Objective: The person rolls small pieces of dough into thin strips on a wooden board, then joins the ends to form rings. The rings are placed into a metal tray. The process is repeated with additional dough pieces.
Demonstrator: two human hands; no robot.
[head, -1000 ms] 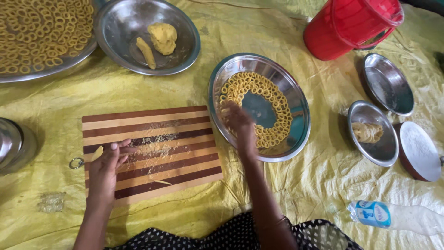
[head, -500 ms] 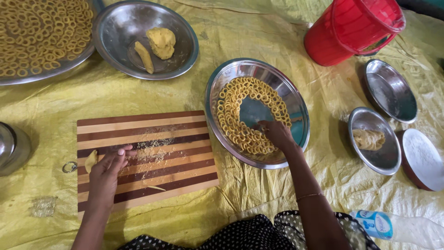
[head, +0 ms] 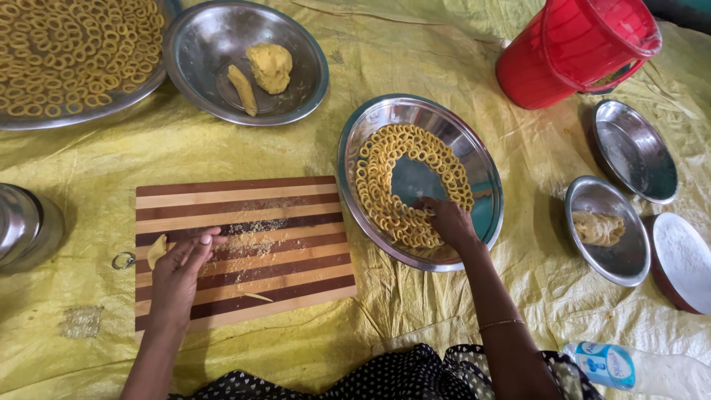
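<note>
A crumpled yellow sheet (head: 415,59) covers the whole floor, likely to keep dough and crumbs off the ground. On it, far left, a big steel tray (head: 111,111) is packed with finished dough rings, set out of the way. Beside it a wide steel bowl (head: 304,96) holds a lump of yellow dough (head: 270,65) and a short roll, within reach as stock. A red bucket (head: 574,52) lies tilted at the far right. Near centre is a striped wooden board (head: 296,222), dusted with crumbs, serving as the rolling surface. To its right a steel plate (head: 492,192) carries dough rings (head: 381,185) laid in a curving band around a bare middle, apparently so they do not stick together. At the right stand smaller steel dishes, one holding a pale folded scrap (head: 596,228). The right hand (head: 448,221) rests in the plate, fingers curled down onto the rings at the near end of the band. The left hand (head: 181,263) lies on the board's left edge, fingertips pinching a small flat piece of dough (head: 156,250).
</note>
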